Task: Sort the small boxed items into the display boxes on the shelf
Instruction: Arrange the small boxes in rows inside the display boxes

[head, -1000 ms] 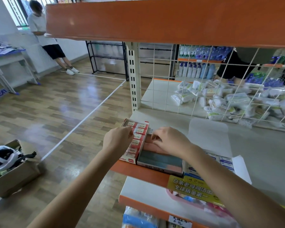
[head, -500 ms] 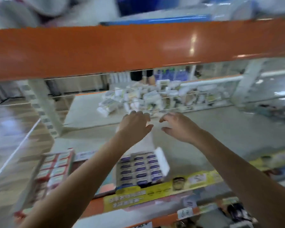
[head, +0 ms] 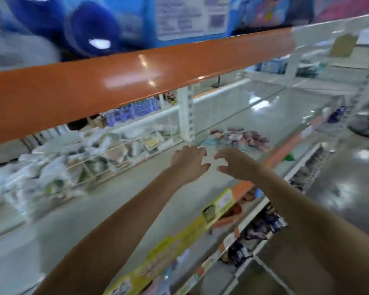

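We reach both arms across the pale shelf point(head: 124, 211), left hand point(head: 188, 165) and right hand point(head: 234, 165) side by side above its middle, fingers spread, loosely curled and holding nothing. A blurred heap of small packets point(head: 239, 138) lies toward the shelf's far right edge; no display boxes show. We judge this a fetching step: next, a grasp on those packets.
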Demonstrator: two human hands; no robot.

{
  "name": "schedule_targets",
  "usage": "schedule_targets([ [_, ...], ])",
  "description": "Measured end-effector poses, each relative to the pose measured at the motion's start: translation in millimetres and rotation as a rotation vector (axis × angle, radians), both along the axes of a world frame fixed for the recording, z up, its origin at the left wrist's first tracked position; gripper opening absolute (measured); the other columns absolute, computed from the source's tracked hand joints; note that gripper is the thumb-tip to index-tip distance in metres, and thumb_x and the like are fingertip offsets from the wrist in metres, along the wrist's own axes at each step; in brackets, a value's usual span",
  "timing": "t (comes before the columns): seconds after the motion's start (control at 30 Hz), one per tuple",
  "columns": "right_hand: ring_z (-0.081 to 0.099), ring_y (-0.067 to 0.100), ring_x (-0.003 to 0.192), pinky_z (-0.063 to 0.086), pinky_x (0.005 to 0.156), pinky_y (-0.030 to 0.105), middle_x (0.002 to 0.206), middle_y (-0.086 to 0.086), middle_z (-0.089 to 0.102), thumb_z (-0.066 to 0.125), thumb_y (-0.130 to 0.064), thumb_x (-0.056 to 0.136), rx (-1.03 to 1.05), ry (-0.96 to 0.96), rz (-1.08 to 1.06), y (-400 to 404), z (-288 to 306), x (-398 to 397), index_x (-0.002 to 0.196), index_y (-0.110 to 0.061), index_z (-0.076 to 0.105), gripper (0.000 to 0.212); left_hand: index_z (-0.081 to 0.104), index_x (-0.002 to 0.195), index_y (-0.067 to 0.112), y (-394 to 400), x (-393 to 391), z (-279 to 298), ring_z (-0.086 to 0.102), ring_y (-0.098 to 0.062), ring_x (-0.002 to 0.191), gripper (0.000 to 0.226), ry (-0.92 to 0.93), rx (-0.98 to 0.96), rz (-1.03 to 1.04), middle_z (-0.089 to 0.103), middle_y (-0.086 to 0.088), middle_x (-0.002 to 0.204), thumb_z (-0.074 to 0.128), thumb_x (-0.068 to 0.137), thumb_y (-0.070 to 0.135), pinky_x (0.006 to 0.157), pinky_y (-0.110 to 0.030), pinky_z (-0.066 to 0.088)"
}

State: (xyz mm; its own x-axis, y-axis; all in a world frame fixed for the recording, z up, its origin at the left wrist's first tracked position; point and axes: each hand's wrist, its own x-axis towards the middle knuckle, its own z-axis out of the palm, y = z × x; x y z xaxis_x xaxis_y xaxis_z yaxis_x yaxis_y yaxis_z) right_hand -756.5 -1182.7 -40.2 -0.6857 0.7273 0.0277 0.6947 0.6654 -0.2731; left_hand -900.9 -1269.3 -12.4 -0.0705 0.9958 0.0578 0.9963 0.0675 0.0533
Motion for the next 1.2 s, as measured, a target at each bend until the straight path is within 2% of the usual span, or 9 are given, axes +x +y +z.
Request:
schedule_targets([
  [0.1,0.048,0.024,0.121,0.033,0.098,0.026,0.133,0.013,0.050,0.061,-0.023,0.089,-0.025,0.022,-0.061,45.2,-8.1,35.9,0.129,-0.010,0.053,0.042,0.047,0.131,0.021,51.3,26.2,-8.5,0.044,-0.026,0.123,0.044,-0.006,-0.012,-0.028,0.049,-0.004,0.135,0.048,0.093,0.043,0.095,-0.037,0.038],
  [0.23,0.045,0.026,0.125,0.033,0.100,0.031,0.137,0.010,0.048,0.058,-0.025,0.090,-0.067,-0.014,-0.127,97.2,-16.6,72.1,0.132,-0.013,0.050,0.044,0.048,0.129,0.017,107.5,44.3,-21.1,0.048,-0.030,0.118,0.044,-0.011,0.000,-0.033,0.052,-0.008,0.130,0.049,0.092,0.039,0.090,-0.036,0.042],
  [0.4,0.048,0.029,0.120,0.033,0.098,0.031,0.129,0.014,0.052,0.056,-0.019,0.091,-0.073,0.006,-0.169,148.3,-22.2,101.0,0.129,-0.009,0.052,0.040,0.054,0.121,0.012,166.0,61.0,-34.7,0.050,-0.033,0.113,0.033,-0.060,0.016,-0.028,0.055,-0.013,0.123,0.048,0.091,0.025,0.086,-0.039,0.046],
  [0.5,0.051,0.032,0.114,0.035,0.093,0.033,0.119,0.017,0.057,0.055,-0.019,0.090,-0.071,0.046,-0.208,177.5,-28.7,104.4,0.119,-0.003,0.056,0.033,0.051,0.126,0.013,195.6,59.5,-43.1,0.052,-0.032,0.113,0.036,-0.057,-0.017,0.005,0.056,-0.013,0.123,0.051,0.090,0.021,0.084,-0.039,0.045],
  [0.57,0.053,0.034,0.110,0.038,0.091,0.035,0.114,0.019,0.058,0.057,-0.022,0.089,-0.078,0.106,-0.227,193.4,-33.4,100.7,0.118,-0.002,0.055,0.035,0.045,0.132,0.012,212.0,52.5,-49.4,0.051,-0.032,0.116,0.044,-0.043,-0.011,0.033,0.053,-0.012,0.129,0.052,0.090,0.018,0.088,-0.039,0.044],
  [0.73,0.050,0.034,0.111,0.037,0.093,0.035,0.119,0.019,0.053,0.056,-0.018,0.089,-0.055,0.094,-0.252,216.3,-43.3,87.9,0.126,-0.003,0.050,0.040,0.040,0.137,0.008,235.7,37.3,-63.1,0.045,-0.031,0.124,0.051,-0.049,-0.048,0.011,0.048,-0.014,0.135,0.052,0.087,0.009,0.101,-0.039,0.039],
  [0.9,0.052,0.032,0.110,0.038,0.095,0.035,0.116,0.016,0.053,0.053,-0.015,0.089,0.019,0.122,-0.271,233.5,-54.0,80.4,0.121,-0.004,0.056,0.034,0.039,0.137,0.015,245.6,31.1,-77.2,0.049,-0.029,0.119,0.054,-0.089,0.006,-0.029,0.052,-0.010,0.130,0.061,0.089,0.028,0.094,-0.039,0.042],
  [1.1,0.050,0.029,0.108,0.041,0.093,0.035,0.112,0.014,0.053,0.058,-0.018,0.088,0.064,0.128,-0.271,244.4,-55.4,81.2,0.118,-0.009,0.061,0.031,0.046,0.131,0.012,252.8,30.9,-82.9,0.047,-0.027,0.120,0.046,-0.088,0.028,-0.080,0.054,-0.007,0.129,0.059,0.088,0.016,0.097,-0.037,0.040],
  [1.2,0.052,0.029,0.106,0.039,0.091,0.032,0.109,0.013,0.057,0.060,-0.016,0.087,0.056,0.171,-0.241,244.2,-56.0,85.1,0.119,-0.012,0.060,0.033,0.054,0.121,0.014,250.7,29.5,-84.4,0.051,-0.022,0.114,0.034,-0.138,0.081,-0.093,0.058,-0.004,0.122,0.061,0.088,0.020,0.093,-0.033,0.042],
])
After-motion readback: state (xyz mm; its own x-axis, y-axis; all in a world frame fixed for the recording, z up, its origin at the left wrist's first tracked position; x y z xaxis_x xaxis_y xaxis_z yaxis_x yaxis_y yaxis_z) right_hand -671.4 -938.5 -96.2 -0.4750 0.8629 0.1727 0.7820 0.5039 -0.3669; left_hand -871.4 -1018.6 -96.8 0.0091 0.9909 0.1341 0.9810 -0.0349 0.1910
